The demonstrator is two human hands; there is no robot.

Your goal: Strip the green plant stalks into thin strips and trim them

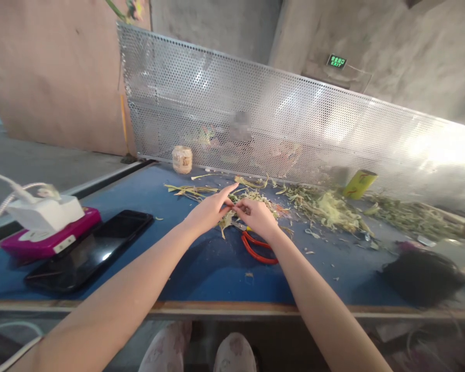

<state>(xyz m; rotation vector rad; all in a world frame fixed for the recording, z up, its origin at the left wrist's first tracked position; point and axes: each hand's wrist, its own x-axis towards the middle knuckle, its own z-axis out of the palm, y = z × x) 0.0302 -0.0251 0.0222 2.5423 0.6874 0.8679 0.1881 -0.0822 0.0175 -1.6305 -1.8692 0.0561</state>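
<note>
Both my hands meet over a small heap of pale green leaf and stem scraps (251, 199) on the blue tabletop (201, 268). My left hand (209, 209) has its fingers drawn together, its fingertips pinching at a small scrap right where the hands touch. My right hand (258, 214) is curled, its fingertips pinched against the same spot. What they hold is too small to name. Red-handled scissors (258, 247) lie on the table just under my right wrist.
A black phone (89, 250), a magenta box (48, 240) with a white charger (42, 212) on it sit at left. A small jar (182, 159) and a yellow can (359, 184) stand by the perforated metal screen (294, 124). More plant scraps (333, 206) spread right; a dark object (422, 276) lies far right.
</note>
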